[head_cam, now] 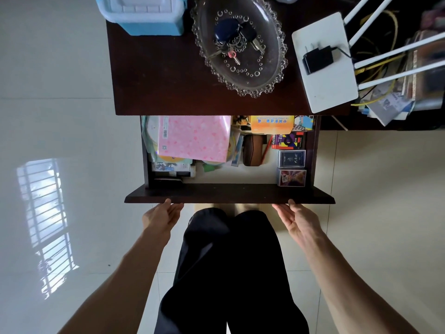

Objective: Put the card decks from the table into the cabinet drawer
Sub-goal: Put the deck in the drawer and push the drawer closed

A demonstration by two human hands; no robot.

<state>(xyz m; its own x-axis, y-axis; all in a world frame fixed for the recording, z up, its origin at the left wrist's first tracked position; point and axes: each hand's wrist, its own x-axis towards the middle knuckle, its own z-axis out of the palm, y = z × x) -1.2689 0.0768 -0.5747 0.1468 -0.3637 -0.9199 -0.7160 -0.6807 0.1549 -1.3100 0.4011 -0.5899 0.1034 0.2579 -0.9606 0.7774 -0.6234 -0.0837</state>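
The dark wooden cabinet drawer [228,197] stands pulled out below the table top [163,88]. Two card decks lie in its right front corner: a dark blue deck [291,158] and, in front of it, a purple pictured deck [292,177]. A third colourful box [287,141] lies behind them. My left hand [163,213] rests flat-fingered against the underside of the drawer front at its left. My right hand [295,215] does the same at its right. Both hands hold nothing. No card deck shows on the table top.
The drawer also holds a pink packet [195,137], a brown case [252,150] and an orange box [272,122]. On the table stand a blue-white plastic box [144,13], a glass dish [209,56] with keys, and a white router [325,75] with a black adapter. My dark trouser legs are below the drawer.
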